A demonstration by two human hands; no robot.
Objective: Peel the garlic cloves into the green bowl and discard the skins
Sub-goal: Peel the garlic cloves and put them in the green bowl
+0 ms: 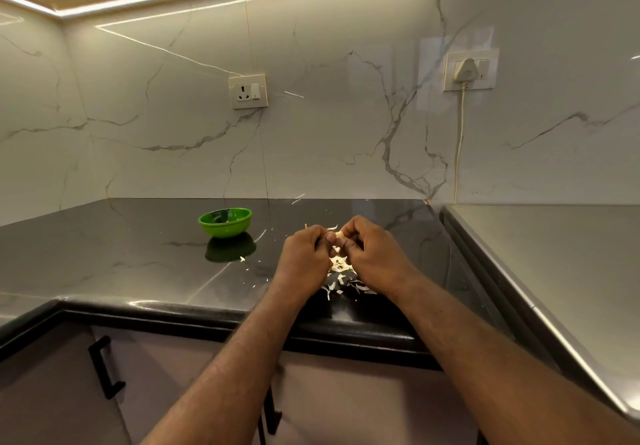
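Pinched clove (340, 234) between left grip (304, 254) and right grip (372, 254), centre frame; best peeled above skins (341, 271), then dropped into bowl (225, 222).

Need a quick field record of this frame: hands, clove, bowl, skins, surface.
left hand: fingers curled, pinching the garlic clove
right hand: pinching the same clove from the other side
green bowl: upright on the counter, left of both hands, apart from them; contents unclear
skins: loose pile on the counter beneath the hands, a few flakes scattered toward the bowl
counter: dark, glossy
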